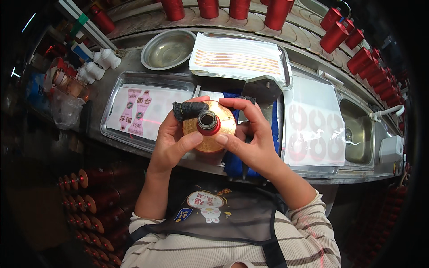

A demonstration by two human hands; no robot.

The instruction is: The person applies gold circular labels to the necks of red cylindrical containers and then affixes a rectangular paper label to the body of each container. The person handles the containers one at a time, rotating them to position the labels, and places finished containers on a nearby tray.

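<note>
In front of my chest is a bottle [213, 144], its uncapped mouth facing up toward me. It has a round gold shoulder, a red collar and a threaded silvery neck; its body is hidden below. My left hand [169, 139] is closed round the left side, thumb on the gold shoulder. From the right, my right hand [255, 145] grips it too, its thumb close to the collar. A dark fabric finger sleeve [188, 110] covers one left finger. Another dark sleeve shows partly behind the right fingers.
Printed pink label sheets [165, 96] lie on a left tray. A striped label sheet [237, 57] covers the back tray beside a metal bowl [167, 50]. Ring-shaped labels [315, 131] lie right, before a sink [357, 131]. Red bottles [277, 13] line a conveyor behind; others are stacked lower left.
</note>
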